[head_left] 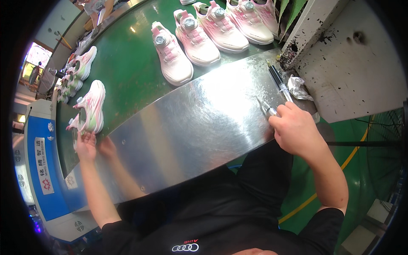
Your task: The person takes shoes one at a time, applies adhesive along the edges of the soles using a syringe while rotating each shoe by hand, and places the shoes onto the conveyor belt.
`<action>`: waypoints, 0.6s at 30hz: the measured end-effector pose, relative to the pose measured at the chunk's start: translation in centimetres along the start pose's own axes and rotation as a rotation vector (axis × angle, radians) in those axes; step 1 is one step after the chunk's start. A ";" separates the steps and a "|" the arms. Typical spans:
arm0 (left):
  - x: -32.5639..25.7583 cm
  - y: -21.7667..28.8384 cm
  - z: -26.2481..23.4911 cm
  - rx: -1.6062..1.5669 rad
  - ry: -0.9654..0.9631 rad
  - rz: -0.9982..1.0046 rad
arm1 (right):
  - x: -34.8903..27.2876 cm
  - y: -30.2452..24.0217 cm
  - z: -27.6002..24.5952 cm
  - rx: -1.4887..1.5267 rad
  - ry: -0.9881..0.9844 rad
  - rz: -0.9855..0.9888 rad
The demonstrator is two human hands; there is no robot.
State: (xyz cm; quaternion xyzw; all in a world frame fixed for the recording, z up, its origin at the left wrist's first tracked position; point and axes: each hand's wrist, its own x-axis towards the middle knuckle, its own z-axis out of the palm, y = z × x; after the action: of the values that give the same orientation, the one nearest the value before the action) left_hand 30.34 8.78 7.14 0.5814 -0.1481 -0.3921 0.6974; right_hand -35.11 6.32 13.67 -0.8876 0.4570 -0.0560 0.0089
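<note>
Two hands at a shoe conveyor, one on a sneaker, one on a pen.

The left hand [86, 145] touched the heel of a pink-and-green sneaker [90, 108] at the near left of the green belt [127, 68], fingers loosely spread. The right hand [295, 129], well apart, was closed around a silver pen [267, 109] on the steel plate [191, 123]. Pink shoes [172, 55] stood farther off.

Head-worn fisheye view, looking steeply down over a workbench.

One camera sits at the person's head, facing down and forward: the black shirt fills the lower centre, a curved steel ledge [187, 127] crosses mid-frame close below, and a green conveyor belt [127, 63] recedes toward the upper left; edges bend at the dark rim.
</note>
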 end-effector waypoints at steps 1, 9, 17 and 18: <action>-0.2 -0.2 0.2 -0.012 -0.011 -0.042 | -0.2 -0.2 -0.4 0.017 -0.038 0.029; 0.3 1.4 2.0 -0.062 -0.141 -0.056 | 0.6 0.5 0.3 0.395 -0.018 0.081; -13.5 2.4 10.6 0.224 -0.353 0.169 | -0.4 1.4 1.1 1.302 -0.261 0.443; -15.2 1.9 10.8 0.281 -0.379 0.198 | -0.4 1.7 1.8 1.298 -0.257 0.452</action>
State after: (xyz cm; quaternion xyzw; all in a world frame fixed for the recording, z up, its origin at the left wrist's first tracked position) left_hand 14.01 12.27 15.70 0.5714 -0.3855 -0.3994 0.6045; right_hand -36.52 5.62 11.73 -0.5856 0.4999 -0.2090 0.6029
